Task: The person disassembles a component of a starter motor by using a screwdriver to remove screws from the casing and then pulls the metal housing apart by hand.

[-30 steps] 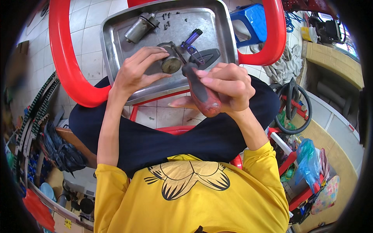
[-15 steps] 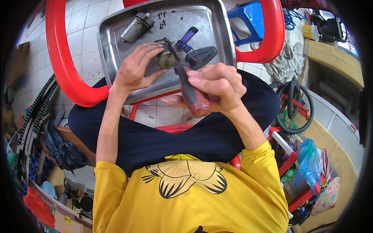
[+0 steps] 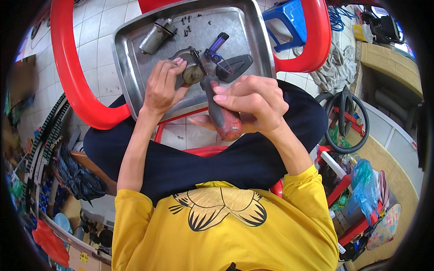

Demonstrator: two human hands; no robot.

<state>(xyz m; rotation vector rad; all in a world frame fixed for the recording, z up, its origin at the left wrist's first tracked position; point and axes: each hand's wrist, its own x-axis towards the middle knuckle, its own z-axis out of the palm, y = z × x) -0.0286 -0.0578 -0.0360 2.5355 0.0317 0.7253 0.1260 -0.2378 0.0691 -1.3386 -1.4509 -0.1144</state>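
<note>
My left hand (image 3: 160, 88) is closed on a round, dull metal housing (image 3: 194, 74), thumb on the near side and fingers over its top. The housing rests in a steel tray (image 3: 125, 74). In my right hand (image 3: 260, 101) is a screwdriver (image 3: 222, 115) with a worn red and black handle. Its shaft slants away from me to the right edge of the housing; the exact contact of the tip cannot be made out. Beyond my left hand lies a metal cylinder (image 3: 155, 39) with a dark collar. Several small dark screws (image 3: 187, 30) lie beside it.
A purple clamp-like piece (image 3: 218, 49) and a black flat, pointed piece (image 3: 239, 66) lie in the tray's right part. Red chair arms (image 3: 74, 77) flank the tray. A blue stool (image 3: 289, 22), a grey cloth (image 3: 332, 70) and a black hose (image 3: 357, 131) are at the right.
My left wrist and forearm have swung a little to the right, and the fingers sit more bunched on the housing. The screwdriver has barely moved, its shaft still at the housing.
</note>
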